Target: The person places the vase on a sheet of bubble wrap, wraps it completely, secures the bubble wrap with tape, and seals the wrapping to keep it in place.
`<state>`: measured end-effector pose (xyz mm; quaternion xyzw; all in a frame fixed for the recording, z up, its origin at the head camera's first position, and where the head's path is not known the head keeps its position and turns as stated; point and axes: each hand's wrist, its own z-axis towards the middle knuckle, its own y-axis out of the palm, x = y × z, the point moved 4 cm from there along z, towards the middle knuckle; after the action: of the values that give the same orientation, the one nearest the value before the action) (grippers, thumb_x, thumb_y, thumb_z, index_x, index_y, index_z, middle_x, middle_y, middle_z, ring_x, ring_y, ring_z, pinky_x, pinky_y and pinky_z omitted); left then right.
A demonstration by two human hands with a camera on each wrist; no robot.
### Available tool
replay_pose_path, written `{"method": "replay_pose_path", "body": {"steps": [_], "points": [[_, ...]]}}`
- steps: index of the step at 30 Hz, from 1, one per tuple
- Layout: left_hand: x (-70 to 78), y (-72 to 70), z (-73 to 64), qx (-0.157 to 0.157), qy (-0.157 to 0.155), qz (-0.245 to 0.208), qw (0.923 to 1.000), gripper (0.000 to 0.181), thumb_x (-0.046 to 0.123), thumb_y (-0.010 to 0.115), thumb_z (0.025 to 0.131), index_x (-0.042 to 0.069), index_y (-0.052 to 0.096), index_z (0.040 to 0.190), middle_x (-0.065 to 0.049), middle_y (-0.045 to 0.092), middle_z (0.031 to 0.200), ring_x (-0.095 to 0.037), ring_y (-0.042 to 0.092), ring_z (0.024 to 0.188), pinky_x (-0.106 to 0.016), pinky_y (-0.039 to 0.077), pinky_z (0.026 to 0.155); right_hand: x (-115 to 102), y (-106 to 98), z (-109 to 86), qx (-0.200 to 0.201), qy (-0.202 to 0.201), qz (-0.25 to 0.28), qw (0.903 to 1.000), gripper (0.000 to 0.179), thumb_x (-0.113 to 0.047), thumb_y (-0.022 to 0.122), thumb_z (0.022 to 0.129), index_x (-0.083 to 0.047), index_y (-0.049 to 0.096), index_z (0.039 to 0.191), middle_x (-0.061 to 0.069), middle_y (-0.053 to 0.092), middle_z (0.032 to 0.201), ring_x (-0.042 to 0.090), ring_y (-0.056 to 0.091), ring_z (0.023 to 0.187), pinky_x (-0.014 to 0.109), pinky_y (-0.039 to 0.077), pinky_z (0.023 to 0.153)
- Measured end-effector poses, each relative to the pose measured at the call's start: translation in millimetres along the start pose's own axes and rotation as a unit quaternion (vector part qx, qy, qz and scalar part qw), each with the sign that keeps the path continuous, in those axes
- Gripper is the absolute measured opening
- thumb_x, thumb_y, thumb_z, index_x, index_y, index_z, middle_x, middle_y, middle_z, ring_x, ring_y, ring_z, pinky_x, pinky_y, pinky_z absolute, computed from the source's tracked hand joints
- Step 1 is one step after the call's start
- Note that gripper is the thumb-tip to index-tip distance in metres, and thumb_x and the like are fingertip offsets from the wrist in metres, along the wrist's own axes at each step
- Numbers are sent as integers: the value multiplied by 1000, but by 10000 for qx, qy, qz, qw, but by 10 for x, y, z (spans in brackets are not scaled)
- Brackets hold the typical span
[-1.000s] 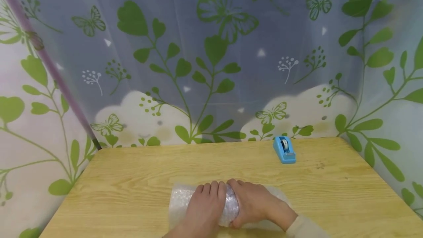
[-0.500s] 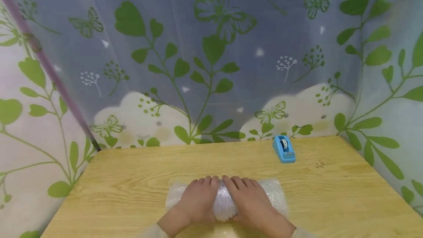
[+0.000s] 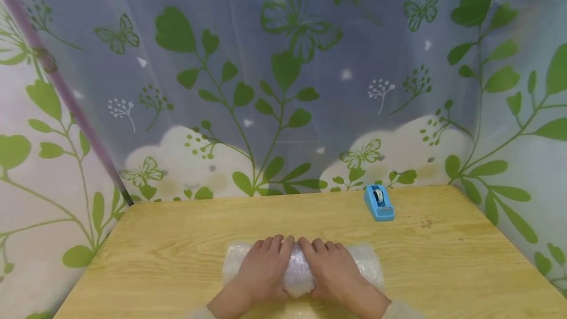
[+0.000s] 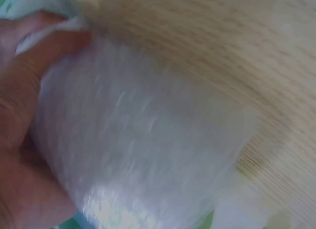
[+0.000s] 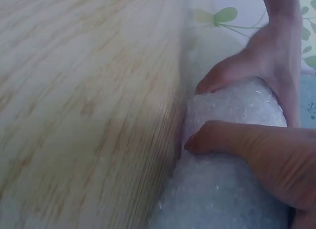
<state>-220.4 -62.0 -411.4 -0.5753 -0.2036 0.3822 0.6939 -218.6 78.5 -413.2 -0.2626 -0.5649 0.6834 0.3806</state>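
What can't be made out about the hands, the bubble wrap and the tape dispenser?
Inside of the bubble wrap, all views: cloudy layers hide whether it holds anything.
Left hand, left wrist view: partly cut off by the left edge.
Right hand, right wrist view: partly cut off by the right edge.
Tape dispenser, head view: too small to tell whether tape reaches the cutter.

Leafy drapes [image 3: 283, 82] abt tbl [image 3: 186, 225] show curtained-off nook.

Wood-grain table [image 3: 168, 245], bubble-wrap roll [image 3: 298, 270] plus tape dispenser [image 3: 379, 203].
Roll lies crosswise, near side, about centre. Dispenser: blue, far edge, right of centre, well apart.
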Motion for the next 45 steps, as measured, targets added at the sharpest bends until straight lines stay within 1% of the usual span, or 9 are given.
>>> {"method": "replay_pose_path", "body": {"steps": [4, 8, 16, 24, 29, 32, 38, 41, 45], "points": [[63, 24, -22, 250, 59, 522, 9983, 90, 51, 83, 56, 5, 45, 125, -8, 53, 110, -24, 53, 103, -39, 45, 87, 33, 38, -10, -278, 179, 394, 9987, 94, -48, 86, 58, -5, 45, 131, 13, 60, 108, 29, 61, 92, 44, 50, 79], [93, 45, -25, 465, -19, 679, 9966, 97, 59, 83, 54, 4, 45, 125, -7, 55, 106, -22, 55, 98, -37, 46, 86, 58, 49, -4, -437, 181, 548, 9974, 94, -48, 85, 60, -5, 44, 132, 14, 60, 110, 30, 61, 93, 45, 50, 79], [75, 40, 27, 803, 42, 510, 9955, 86, 56, 80, 54, 5, 48, 116, -6, 55, 97, -21, 56, 86, -35, 47, 76, 121, 44, 23, -606, 117, 873, 9943, 91, -43, 84, 61, -5, 42, 132, 11, 59, 107, 25, 60, 87, 41, 51, 74], [82, 31, 8, 800, -60, 335, 9962, 87, 61, 77, 53, 4, 51, 114, -6, 58, 94, -21, 59, 81, -33, 49, 69, 203, -3, 96, -995, -455, 1395, 9842, 86, -42, 84, 59, -9, 43, 127, 1, 57, 96, 14, 56, 77, 34, 50, 67], [108, 11, 12, 501, -203, -6, 9985, 80, 63, 76, 52, 7, 50, 103, -2, 55, 84, -17, 56, 69, -28, 47, 59, 272, -24, 147, -1633, -625, 2089, 9622, 79, -38, 86, 59, -15, 45, 123, -9, 54, 94, 7, 52, 76, 29, 48, 65], [103, 1, 23, 227, -317, -225, 9990, 77, 62, 77, 52, 8, 50, 100, -1, 53, 82, -15, 55, 68, -27, 45, 58, 295, -15, 172, -1957, -628, 2377, 9493, 78, -34, 87, 59, -17, 45, 122, -12, 53, 94, 5, 52, 77, 27, 47, 66], [58, -5, 85, -353, -437, -476, 9973, 79, 58, 80, 49, 9, 50, 103, 0, 54, 85, -15, 55, 71, -28, 45, 60, 344, 20, 205, -2170, -627, 2746, 9346, 78, -33, 88, 58, -20, 44, 121, -14, 53, 98, 4, 53, 83, 27, 47, 73], [40, -12, 133, -619, -460, -483, 9959, 79, 59, 81, 48, 10, 49, 102, 0, 53, 84, -16, 55, 71, -29, 45, 60, 354, 22, 199, -2088, -579, 2875, 9330, 80, -31, 88, 58, -18, 44, 123, -12, 54, 102, 5, 53, 87, 28, 47, 77], [30, -15, 169, -900, -517, -398, 9938, 81, 60, 81, 48, 10, 50, 103, 0, 53, 84, -16, 56, 72, -29, 46, 60, 311, -38, 169, -1783, -408, 2307, 9557, 92, -41, 86, 59, -8, 43, 134, 0, 56, 114, 18, 55, 99, 38, 47, 85]]}}
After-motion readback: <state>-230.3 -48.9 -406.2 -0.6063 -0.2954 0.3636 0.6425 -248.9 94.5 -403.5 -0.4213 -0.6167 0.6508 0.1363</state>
